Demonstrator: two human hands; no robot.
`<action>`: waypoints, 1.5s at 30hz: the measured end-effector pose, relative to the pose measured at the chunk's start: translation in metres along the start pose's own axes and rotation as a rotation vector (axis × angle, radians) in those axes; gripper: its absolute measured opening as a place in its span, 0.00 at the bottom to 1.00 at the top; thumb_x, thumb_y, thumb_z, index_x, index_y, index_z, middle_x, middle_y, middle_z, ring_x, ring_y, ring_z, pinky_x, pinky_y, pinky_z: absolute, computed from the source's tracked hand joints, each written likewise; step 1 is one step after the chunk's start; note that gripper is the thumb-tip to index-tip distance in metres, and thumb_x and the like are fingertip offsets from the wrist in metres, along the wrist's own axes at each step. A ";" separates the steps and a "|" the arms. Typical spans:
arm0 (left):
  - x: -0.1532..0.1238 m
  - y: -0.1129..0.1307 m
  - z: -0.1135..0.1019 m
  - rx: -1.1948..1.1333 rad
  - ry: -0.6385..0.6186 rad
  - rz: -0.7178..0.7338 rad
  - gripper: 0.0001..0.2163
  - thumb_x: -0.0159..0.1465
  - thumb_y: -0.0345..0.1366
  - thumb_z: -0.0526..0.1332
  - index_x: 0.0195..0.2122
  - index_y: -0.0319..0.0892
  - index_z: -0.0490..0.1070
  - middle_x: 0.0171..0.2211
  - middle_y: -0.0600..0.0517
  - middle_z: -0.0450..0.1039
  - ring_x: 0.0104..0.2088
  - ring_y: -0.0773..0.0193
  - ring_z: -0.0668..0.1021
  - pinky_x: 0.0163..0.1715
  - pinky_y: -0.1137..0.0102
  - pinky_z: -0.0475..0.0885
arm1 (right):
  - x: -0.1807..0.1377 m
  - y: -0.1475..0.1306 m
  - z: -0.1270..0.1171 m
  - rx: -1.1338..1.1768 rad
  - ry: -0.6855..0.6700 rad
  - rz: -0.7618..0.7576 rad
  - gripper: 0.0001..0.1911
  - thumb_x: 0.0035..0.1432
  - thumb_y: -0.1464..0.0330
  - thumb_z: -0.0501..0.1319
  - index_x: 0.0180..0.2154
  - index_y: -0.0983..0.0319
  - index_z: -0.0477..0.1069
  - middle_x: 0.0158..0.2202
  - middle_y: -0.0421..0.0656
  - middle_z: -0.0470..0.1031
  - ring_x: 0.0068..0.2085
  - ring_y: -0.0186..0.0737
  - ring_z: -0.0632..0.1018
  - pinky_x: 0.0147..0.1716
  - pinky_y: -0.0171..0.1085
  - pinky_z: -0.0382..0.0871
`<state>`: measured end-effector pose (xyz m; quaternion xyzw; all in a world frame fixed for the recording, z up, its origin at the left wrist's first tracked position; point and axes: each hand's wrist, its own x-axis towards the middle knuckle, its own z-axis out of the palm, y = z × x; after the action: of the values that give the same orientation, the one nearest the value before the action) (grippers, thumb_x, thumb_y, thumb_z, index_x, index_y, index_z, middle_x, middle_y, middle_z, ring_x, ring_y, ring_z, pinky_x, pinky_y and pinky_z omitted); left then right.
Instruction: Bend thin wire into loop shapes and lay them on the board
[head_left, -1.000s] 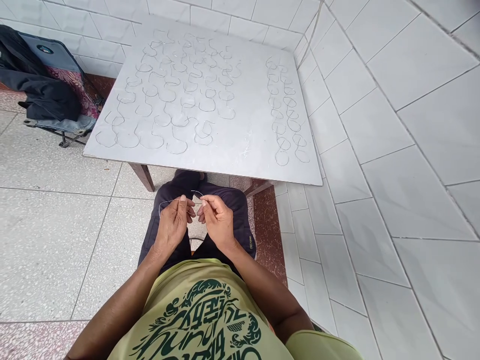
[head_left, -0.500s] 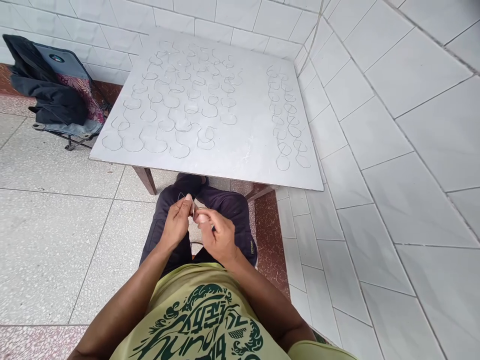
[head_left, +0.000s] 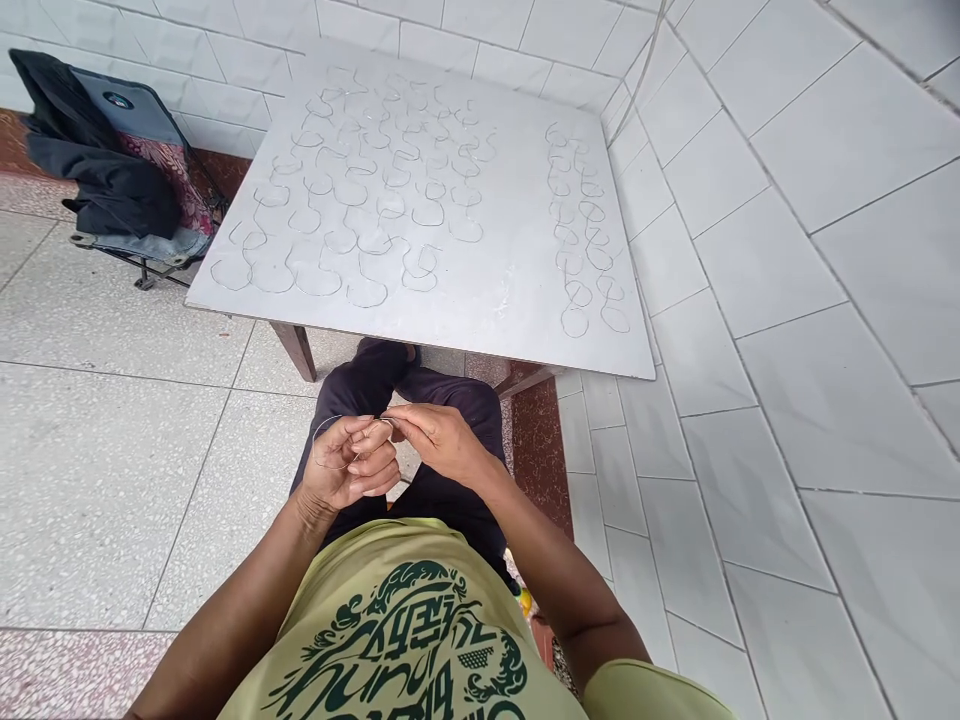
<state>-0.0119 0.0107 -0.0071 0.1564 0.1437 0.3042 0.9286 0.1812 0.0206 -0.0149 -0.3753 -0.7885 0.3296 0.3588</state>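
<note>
Over my lap, both hands pinch one thin piece of bent wire point(head_left: 324, 450). My left hand point(head_left: 346, 470) is turned palm up, with its fingers curled around the wire's loop, which curves out to the left. My right hand point(head_left: 444, 440) grips the wire's other end between thumb and fingertips, touching the left fingers. In front of my knees stands a low white table point(head_left: 495, 290). On it lie several bent wire hooks point(head_left: 360, 190) in rows, with a second column of wire loops point(head_left: 581, 235) near its right side.
A folding chair point(head_left: 120, 170) draped with dark clothes and a patterned cloth stands at the far left by the tiled wall. A white tiled wall point(head_left: 787, 250) runs along the right, close to the table. A brown table leg point(head_left: 296, 350) shows below the table's front edge.
My left hand has turned palm up and the wire now shows a rounded loop on its left. My right hand has shifted from a tight pinch at centre to pulling slightly right.
</note>
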 end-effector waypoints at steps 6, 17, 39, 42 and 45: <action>-0.005 0.000 -0.004 -0.038 0.058 0.042 0.16 0.69 0.37 0.54 0.23 0.44 0.57 0.14 0.61 0.47 0.11 0.72 0.55 0.17 0.73 0.61 | -0.006 0.004 -0.006 -0.043 -0.035 -0.052 0.15 0.76 0.69 0.52 0.55 0.63 0.75 0.38 0.45 0.82 0.38 0.38 0.83 0.44 0.37 0.77; -0.013 -0.008 -0.011 -0.095 -0.018 -0.064 0.19 0.71 0.37 0.54 0.22 0.44 0.56 0.13 0.62 0.44 0.11 0.72 0.50 0.15 0.74 0.57 | 0.002 0.003 -0.025 -0.110 -0.096 -0.182 0.12 0.74 0.72 0.54 0.52 0.62 0.75 0.35 0.44 0.82 0.37 0.38 0.81 0.42 0.38 0.76; -0.013 -0.018 -0.005 0.042 0.056 0.131 0.07 0.72 0.32 0.58 0.41 0.38 0.77 0.16 0.63 0.49 0.15 0.74 0.54 0.21 0.77 0.64 | 0.020 0.006 -0.032 -0.148 -0.239 -0.105 0.15 0.76 0.68 0.51 0.50 0.64 0.76 0.34 0.44 0.81 0.35 0.38 0.80 0.40 0.36 0.73; -0.013 -0.020 -0.006 0.050 0.059 0.136 0.08 0.72 0.32 0.58 0.41 0.38 0.77 0.15 0.63 0.49 0.14 0.74 0.55 0.21 0.76 0.65 | 0.020 0.004 -0.028 -0.128 -0.225 -0.091 0.16 0.76 0.68 0.51 0.50 0.65 0.76 0.32 0.43 0.80 0.33 0.37 0.79 0.38 0.35 0.72; -0.013 -0.020 -0.008 0.057 0.077 0.135 0.07 0.72 0.33 0.59 0.40 0.39 0.77 0.15 0.62 0.50 0.14 0.74 0.56 0.21 0.76 0.64 | 0.019 0.003 -0.024 -0.115 -0.209 -0.069 0.16 0.76 0.68 0.51 0.49 0.65 0.76 0.31 0.42 0.79 0.32 0.36 0.79 0.37 0.33 0.72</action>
<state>-0.0141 -0.0111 -0.0200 0.1802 0.1769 0.3675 0.8951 0.1934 0.0444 0.0015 -0.3316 -0.8517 0.3085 0.2634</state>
